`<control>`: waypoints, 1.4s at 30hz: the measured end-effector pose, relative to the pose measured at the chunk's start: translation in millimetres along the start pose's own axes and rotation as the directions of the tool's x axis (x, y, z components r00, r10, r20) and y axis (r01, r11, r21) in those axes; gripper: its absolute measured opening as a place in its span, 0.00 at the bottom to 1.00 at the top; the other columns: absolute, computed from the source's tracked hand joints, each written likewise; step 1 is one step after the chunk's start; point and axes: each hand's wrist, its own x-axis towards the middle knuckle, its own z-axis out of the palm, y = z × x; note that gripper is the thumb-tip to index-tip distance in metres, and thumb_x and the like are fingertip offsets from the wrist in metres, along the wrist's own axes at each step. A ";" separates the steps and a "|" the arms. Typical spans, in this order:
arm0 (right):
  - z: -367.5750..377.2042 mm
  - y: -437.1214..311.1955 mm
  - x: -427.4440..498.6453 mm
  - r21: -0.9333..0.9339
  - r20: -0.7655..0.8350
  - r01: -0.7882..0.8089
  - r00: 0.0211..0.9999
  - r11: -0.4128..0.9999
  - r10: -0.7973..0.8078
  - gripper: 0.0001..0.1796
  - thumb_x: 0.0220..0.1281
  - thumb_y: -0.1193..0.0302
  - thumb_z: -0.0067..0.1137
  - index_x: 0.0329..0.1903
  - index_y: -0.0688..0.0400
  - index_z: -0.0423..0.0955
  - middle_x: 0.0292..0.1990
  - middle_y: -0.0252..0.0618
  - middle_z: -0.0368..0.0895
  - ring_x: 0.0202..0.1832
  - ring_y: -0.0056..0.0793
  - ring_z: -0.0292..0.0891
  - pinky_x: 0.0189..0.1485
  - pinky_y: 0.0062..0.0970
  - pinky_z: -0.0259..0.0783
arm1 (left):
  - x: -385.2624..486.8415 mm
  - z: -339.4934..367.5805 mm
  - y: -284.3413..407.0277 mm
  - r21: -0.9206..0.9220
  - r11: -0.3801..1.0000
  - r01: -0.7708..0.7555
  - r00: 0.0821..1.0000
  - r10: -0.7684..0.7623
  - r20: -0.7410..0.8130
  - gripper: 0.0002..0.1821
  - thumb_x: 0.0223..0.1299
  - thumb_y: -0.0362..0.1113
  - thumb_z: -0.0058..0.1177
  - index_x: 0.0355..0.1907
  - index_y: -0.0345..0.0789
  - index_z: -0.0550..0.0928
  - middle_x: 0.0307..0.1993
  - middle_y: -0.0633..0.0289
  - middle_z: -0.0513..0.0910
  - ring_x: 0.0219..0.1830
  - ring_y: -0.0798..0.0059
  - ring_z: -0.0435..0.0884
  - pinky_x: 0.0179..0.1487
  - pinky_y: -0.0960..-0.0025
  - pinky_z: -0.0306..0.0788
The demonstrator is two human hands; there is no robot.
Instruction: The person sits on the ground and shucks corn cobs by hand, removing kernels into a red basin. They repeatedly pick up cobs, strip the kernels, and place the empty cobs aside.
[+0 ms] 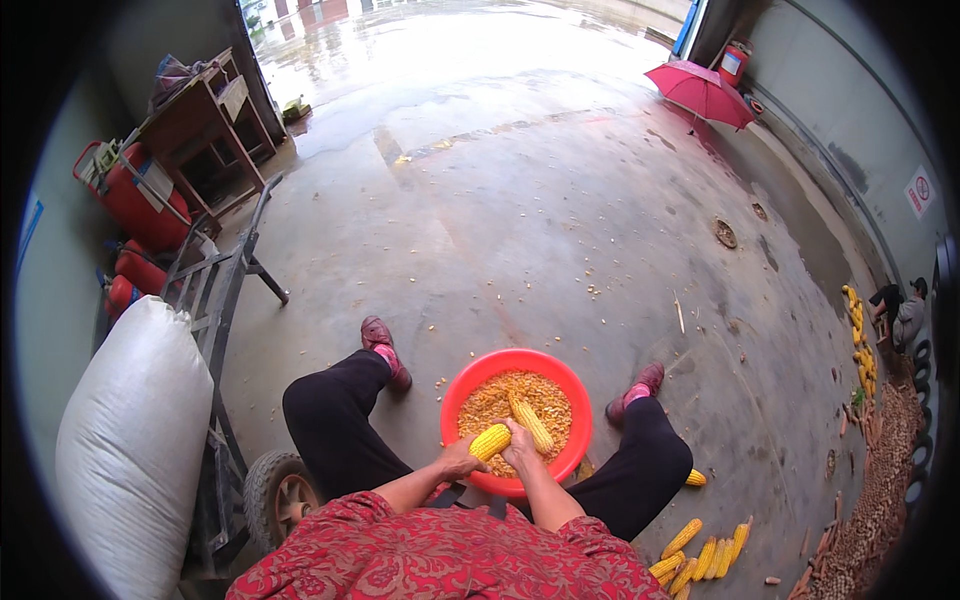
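A red plastic basin (pixel 577 420) stands on the floor between my legs, with loose corn kernels (pixel 480 405) in it. Over its near half, my left hand (pixel 459 459) grips one end of a yellow corn cob (pixel 490 442). At the other end of the same cob is my right hand (pixel 519 444), its fingers closed around the tip. Another corn cob (pixel 531 421) lies on the kernels just beyond my right hand. Several more corn cobs (pixel 705 559) lie on the floor at my right, and a single cob (pixel 696 478) is beside my right knee.
At left are a full white sack (pixel 139 435), a metal cart (pixel 225 300), red tanks (pixel 146 199) and a wooden desk (pixel 210 139). A pink umbrella (pixel 701 91) stands far right. Along the right wall are stripped cobs (pixel 870 502), more corn (pixel 859 341) and a seated person (pixel 907 319).
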 end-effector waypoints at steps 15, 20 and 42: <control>-5.4 7.6 7.9 -0.101 -0.100 0.039 0.994 0.994 -0.049 0.16 0.64 0.69 0.35 0.39 0.67 0.72 0.28 0.46 0.76 0.27 0.38 0.74 0.32 0.35 0.74 | 12.7 6.5 -13.0 0.279 0.960 -0.030 0.995 0.056 -0.085 0.37 0.34 0.48 0.69 0.50 0.37 0.71 0.43 0.48 0.79 0.48 0.53 0.78 0.50 0.57 0.70; -6.7 10.9 9.5 -0.133 -0.125 0.106 0.985 0.985 -0.122 0.19 0.68 0.64 0.35 0.38 0.66 0.72 0.27 0.44 0.75 0.27 0.35 0.74 0.32 0.34 0.73 | 11.9 6.9 -11.5 0.328 0.943 -0.054 0.991 0.092 -0.102 0.36 0.34 0.47 0.69 0.48 0.36 0.71 0.43 0.48 0.79 0.48 0.52 0.78 0.51 0.56 0.70; 0.1 25.2 14.4 -0.244 -0.285 0.178 0.926 0.953 -0.246 0.12 0.50 0.68 0.47 0.26 0.62 0.78 0.20 0.40 0.75 0.23 0.31 0.73 0.27 0.30 0.69 | 1.3 13.2 8.5 0.429 0.903 0.011 0.986 0.061 -0.153 0.35 0.34 0.45 0.65 0.48 0.34 0.69 0.41 0.44 0.80 0.47 0.49 0.78 0.48 0.53 0.71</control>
